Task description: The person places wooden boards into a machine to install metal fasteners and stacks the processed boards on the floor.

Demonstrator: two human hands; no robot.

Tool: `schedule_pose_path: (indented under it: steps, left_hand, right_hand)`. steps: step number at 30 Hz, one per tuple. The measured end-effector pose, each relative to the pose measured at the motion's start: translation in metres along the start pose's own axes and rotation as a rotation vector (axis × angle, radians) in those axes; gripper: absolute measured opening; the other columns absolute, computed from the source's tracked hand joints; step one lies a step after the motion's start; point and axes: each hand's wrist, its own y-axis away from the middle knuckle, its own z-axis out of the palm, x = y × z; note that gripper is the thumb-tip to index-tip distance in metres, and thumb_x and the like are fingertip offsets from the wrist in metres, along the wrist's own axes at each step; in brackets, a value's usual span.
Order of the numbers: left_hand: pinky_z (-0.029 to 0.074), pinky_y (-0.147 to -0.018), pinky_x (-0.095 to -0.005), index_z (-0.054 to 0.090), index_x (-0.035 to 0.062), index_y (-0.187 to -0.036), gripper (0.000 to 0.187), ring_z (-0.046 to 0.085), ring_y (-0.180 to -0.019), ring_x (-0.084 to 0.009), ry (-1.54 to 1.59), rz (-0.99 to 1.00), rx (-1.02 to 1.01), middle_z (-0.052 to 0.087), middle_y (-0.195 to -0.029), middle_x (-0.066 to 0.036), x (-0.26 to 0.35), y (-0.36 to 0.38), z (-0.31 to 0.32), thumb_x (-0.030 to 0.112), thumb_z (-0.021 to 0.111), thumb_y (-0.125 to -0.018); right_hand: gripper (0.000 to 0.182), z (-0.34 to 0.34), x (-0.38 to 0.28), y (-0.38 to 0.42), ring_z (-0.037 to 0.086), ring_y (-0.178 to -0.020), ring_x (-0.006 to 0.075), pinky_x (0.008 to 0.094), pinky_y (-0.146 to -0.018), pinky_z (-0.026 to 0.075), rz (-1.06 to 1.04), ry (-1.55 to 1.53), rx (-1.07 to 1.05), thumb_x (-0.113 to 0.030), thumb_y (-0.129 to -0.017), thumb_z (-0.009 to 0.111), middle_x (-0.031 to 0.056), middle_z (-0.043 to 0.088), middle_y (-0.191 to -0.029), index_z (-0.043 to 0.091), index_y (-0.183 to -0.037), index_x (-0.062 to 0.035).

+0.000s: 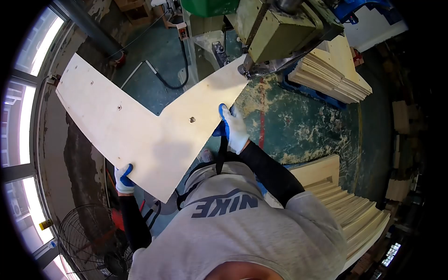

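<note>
A large, pale L-shaped plywood panel [154, 135] with several small holes or fittings spans the middle of the head view. My left hand [124, 179], in a white and blue glove, grips its lower left edge, thumb on top. My right hand [233, 127], gloved the same way, holds the right edge with the thumb on top and the other fingers partly hidden beneath. The panel's upper right end reaches under the head of a green machine [280, 37], touching or close to its dark lower part.
Stacked plywood pieces [326, 77] lie at the upper right on a blue pallet. Another plywood stack [354, 210] stands at the lower right. A wire fan [93, 238] is at the lower left, near the windows. Sawdust covers parts of the green floor [298, 130].
</note>
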Motion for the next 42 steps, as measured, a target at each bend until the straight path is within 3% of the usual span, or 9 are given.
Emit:
schedule_pose_path:
  steps: [4,10,13,19,22,26,35,38,42]
  left_hand:
    - [0.052,-0.100,-0.0474,0.037,0.0013,-0.146,0.075,0.058,-0.120,-0.0370,-0.020,-0.078,-0.040,0.054,-0.136,-0.020,0.005,-0.002,-0.009,0.003,0.068,-0.079]
    - [0.050,-0.101,-0.0490,0.034,0.0013,-0.148,0.077,0.057,-0.122,-0.0386,-0.020,-0.053,-0.018,0.052,-0.138,-0.020,-0.003,-0.002,-0.012,0.005,0.068,-0.079]
    - [0.050,-0.102,-0.0493,0.034,0.0014,-0.148,0.077,0.056,-0.122,-0.0391,-0.047,-0.040,-0.004,0.052,-0.138,-0.021,-0.008,-0.003,-0.018,0.005,0.068,-0.079]
    - [0.049,-0.102,-0.0492,0.035,0.0007,-0.147,0.076,0.057,-0.122,-0.0384,-0.017,-0.019,-0.011,0.053,-0.138,-0.021,-0.005,-0.008,-0.016,0.004,0.067,-0.079]
    - [0.049,-0.103,-0.0491,0.035,0.0008,-0.147,0.075,0.057,-0.122,-0.0380,-0.028,-0.003,-0.041,0.053,-0.137,-0.020,-0.006,-0.010,-0.020,0.004,0.067,-0.079]
    - [0.050,-0.102,-0.0490,0.035,0.0015,-0.147,0.076,0.057,-0.122,-0.0380,-0.032,0.006,-0.015,0.054,-0.136,-0.020,-0.010,-0.007,-0.022,0.003,0.068,-0.079]
    - [0.052,-0.098,-0.0506,0.039,-0.0012,-0.144,0.075,0.060,-0.116,-0.0404,0.015,0.034,0.073,0.057,-0.132,-0.022,-0.015,0.018,-0.023,0.004,0.067,-0.075]
    - [0.050,-0.101,-0.0529,0.035,-0.0012,-0.147,0.080,0.058,-0.118,-0.0436,0.090,-0.016,0.043,0.054,-0.135,-0.024,0.005,0.051,-0.035,0.011,0.064,-0.073]
    - [0.049,-0.102,-0.0505,0.036,-0.0036,-0.146,0.078,0.058,-0.119,-0.0426,0.087,-0.170,0.015,0.054,-0.136,-0.025,0.030,0.089,-0.046,0.013,0.063,-0.076]
  right_hand:
    - [0.029,-0.005,-0.003,0.002,0.060,-0.109,0.0129,0.0312,-0.096,0.049,0.242,0.135,0.012,-0.019,-0.103,0.048,0.0065,0.061,-0.119,0.051,-0.127,-0.0016]
    - [0.029,-0.010,0.008,-0.004,0.064,-0.098,0.0127,0.0273,-0.081,0.055,0.042,0.186,-0.034,-0.020,-0.103,0.049,0.0051,0.061,-0.115,0.053,-0.125,-0.0017]
    - [0.020,-0.001,0.001,0.001,0.052,-0.081,0.0062,0.0249,-0.073,0.046,0.091,0.105,0.027,-0.016,-0.101,0.051,-0.0016,0.056,-0.092,0.057,-0.116,-0.0037]
    - [0.022,0.004,-0.011,0.003,0.054,-0.082,0.0064,0.0242,-0.071,0.049,0.253,0.086,0.036,-0.018,-0.102,0.052,-0.0010,0.058,-0.092,0.058,-0.118,-0.0039]
    - [0.027,-0.009,0.009,-0.003,0.063,-0.084,0.0072,0.0246,-0.063,0.056,0.058,0.195,-0.011,-0.024,-0.102,0.051,-0.0004,0.060,-0.096,0.056,-0.120,-0.0051]
    - [0.027,-0.007,-0.006,0.002,0.063,-0.095,0.0084,0.0249,-0.076,0.056,0.258,0.179,-0.020,-0.022,-0.103,0.050,0.0020,0.062,-0.104,0.056,-0.122,-0.0044]
    - [0.031,-0.007,-0.009,0.006,0.060,-0.109,0.0132,0.0291,-0.097,0.047,0.036,0.018,-0.104,-0.015,-0.102,0.051,0.0068,0.062,-0.120,0.051,-0.129,0.0003]
    - [0.035,0.006,-0.020,0.049,0.064,-0.100,0.0128,0.0288,-0.088,0.052,0.445,0.004,-0.153,-0.017,-0.099,0.059,0.0066,0.066,-0.112,0.052,-0.129,-0.0005]
    - [0.034,-0.008,0.011,0.078,0.068,-0.088,0.0160,0.0293,-0.062,0.058,0.542,-0.067,-0.303,-0.018,-0.094,0.065,0.0075,0.067,-0.107,0.059,-0.123,-0.0016]
